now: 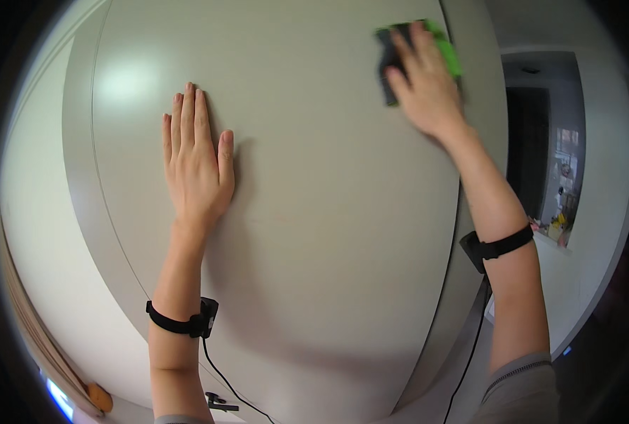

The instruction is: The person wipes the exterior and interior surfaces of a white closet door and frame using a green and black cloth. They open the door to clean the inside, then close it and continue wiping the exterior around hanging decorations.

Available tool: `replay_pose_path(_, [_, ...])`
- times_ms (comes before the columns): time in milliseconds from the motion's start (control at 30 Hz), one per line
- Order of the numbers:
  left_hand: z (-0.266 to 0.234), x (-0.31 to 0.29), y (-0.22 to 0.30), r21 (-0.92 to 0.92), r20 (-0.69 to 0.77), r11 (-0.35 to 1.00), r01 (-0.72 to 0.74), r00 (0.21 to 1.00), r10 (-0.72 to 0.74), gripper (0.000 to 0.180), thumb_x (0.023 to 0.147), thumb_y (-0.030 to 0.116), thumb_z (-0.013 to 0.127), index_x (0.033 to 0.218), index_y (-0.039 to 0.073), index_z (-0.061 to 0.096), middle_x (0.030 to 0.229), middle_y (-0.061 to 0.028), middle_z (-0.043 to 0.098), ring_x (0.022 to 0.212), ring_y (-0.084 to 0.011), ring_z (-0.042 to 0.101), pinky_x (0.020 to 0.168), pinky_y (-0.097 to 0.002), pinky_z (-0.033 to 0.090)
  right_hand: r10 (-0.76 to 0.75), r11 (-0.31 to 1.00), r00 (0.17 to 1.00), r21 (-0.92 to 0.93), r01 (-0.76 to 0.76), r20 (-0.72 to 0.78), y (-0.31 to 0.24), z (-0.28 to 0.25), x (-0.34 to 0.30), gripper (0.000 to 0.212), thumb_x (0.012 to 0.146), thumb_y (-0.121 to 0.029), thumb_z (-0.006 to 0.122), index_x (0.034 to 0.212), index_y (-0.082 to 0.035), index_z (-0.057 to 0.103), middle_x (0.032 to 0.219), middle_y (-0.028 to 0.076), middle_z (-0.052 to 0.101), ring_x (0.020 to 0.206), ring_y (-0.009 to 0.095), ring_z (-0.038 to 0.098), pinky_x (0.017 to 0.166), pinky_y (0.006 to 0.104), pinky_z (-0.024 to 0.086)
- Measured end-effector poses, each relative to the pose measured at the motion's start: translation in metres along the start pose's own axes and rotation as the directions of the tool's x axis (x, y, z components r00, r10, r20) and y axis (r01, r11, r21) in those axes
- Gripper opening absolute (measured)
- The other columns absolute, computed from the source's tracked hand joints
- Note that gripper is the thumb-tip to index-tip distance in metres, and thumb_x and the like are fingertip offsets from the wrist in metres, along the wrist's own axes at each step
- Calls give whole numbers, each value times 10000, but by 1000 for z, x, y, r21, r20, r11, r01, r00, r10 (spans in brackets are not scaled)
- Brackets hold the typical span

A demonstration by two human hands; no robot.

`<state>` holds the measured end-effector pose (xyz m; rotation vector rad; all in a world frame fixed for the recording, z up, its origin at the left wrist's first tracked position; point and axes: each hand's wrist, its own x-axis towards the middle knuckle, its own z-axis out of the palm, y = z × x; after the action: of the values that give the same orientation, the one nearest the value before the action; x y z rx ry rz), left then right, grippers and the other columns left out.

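Cloth, green and dark grey, sits under the spread fingers of my right hand, near the upper right edge of a smooth pale-grey panel. My left hand lies flat there, holding nothing. Seemingly pressed, not gripped, the cloth could slip off that edge.

The left hand is resting flat with its back showing, the fingers pointing upward nearly together, the thumb standing apart. The right hand is sitting higher, its fingers spread, the right forearm slanting up and leftward.
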<state>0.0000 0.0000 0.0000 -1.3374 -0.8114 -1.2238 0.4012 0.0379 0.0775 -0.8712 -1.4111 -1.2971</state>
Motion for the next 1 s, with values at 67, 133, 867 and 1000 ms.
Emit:
replay_pose_path(67, [0, 0, -5, 35, 15, 999, 1, 1000, -1, 653, 1177, 346, 425, 1721, -12, 383, 1807, -167, 372, 1694, -364, 294, 1385, -525, 206, 202, 979, 979, -1, -202, -5, 6, -1, 11, 715, 1125, -506, 518, 1720, -117, 445, 1830, 262, 256, 1680, 463, 271, 1371, 547, 242])
replay_pose_path(133, [2, 0, -7, 26, 6, 1000, -3, 1000, 3, 652, 1180, 352, 412, 1721, -13, 386, 1805, -166, 378, 1692, -364, 301, 1384, -523, 209, 179, 977, 972, -85, -193, -150, -15, 16, 18, 715, 1144, -506, 482, 1686, -41, 465, 1817, 292, 263, 1679, 487, 256, 1366, 563, 247])
replay_pose_path(867, [12, 11, -26, -12, -47, 999, -46, 998, 45, 628, 1212, 365, 290, 1701, -1, 439, 1783, -156, 423, 1674, -354, 345, 1381, -499, 238, 263, 964, 959, 7, -265, 106, -44, -13, 33, 771, 1170, -477, 450, 1788, -68, 238, 1865, 256, 81, 1730, 441, 78, 1411, 566, 91])
replay_pose_path(1000, [12, 7, -18, -103, -83, 994, -42, 996, 33, 595, 1196, 320, 343, 1658, -23, 493, 1752, -187, 461, 1646, -386, 387, 1374, -513, 254, 320, 944, 946, -100, -314, 49, -100, 1, 35, 755, 1178, -438, 438, 1757, 15, 268, 1838, 322, 109, 1710, 486, 123, 1407, 579, 107])
